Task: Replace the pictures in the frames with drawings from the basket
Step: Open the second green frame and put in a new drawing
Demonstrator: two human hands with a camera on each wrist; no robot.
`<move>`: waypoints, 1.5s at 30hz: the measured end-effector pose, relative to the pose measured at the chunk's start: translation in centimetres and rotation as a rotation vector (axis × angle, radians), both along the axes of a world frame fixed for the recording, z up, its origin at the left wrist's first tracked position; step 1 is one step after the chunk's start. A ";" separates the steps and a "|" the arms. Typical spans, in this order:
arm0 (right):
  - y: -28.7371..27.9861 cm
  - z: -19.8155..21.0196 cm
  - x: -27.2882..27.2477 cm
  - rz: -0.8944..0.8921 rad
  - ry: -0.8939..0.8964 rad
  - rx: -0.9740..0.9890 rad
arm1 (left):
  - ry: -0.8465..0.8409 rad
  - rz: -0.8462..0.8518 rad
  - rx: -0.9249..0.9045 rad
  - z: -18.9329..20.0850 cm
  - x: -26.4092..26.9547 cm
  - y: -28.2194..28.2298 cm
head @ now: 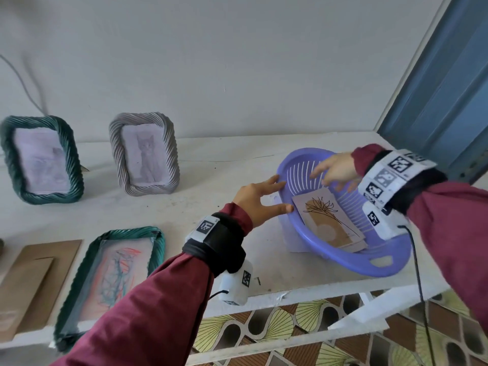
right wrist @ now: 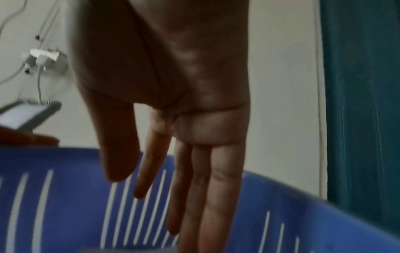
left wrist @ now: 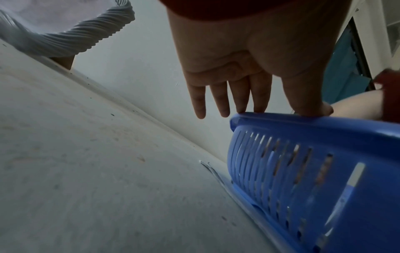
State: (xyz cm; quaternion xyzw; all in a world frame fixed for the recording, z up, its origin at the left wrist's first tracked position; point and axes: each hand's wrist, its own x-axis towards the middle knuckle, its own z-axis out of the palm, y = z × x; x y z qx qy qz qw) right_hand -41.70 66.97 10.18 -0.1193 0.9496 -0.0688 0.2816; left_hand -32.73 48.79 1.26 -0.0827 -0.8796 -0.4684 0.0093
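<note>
Left hand (head: 260, 199) was spread flat, fingertips touching the near rim of the blue basket (head: 383, 262). Right hand (head: 335, 170) hovered inside it, fingers straight, holding nothing. The flower drawing (head: 327, 219) lay just below both hands, apart from them. No writing was readable. Only the head view showed the drawing.
</note>
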 end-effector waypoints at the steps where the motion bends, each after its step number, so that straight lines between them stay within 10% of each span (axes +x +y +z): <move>1: -0.2 -0.6 -0.4 0.065 -0.029 0.114 | 0.001 -0.004 -0.009 0.0 0.0 0.0; 8: -1.0 -3.5 -2.1 0.151 0.055 0.409 | -0.003 -0.014 -0.039 0.2 -0.1 -0.1; 22: 0.0 -2.5 -2.0 0.044 0.434 0.151 | -0.019 -0.015 -0.041 0.5 0.1 0.1; 35: -0.8 4.7 5.6 -0.033 0.656 -0.710 | 0.152 0.191 0.244 1.7 2.3 -0.2; 45: -9.3 1.5 11.5 -0.377 0.277 -1.299 | 0.115 0.122 0.620 4.7 8.0 -3.9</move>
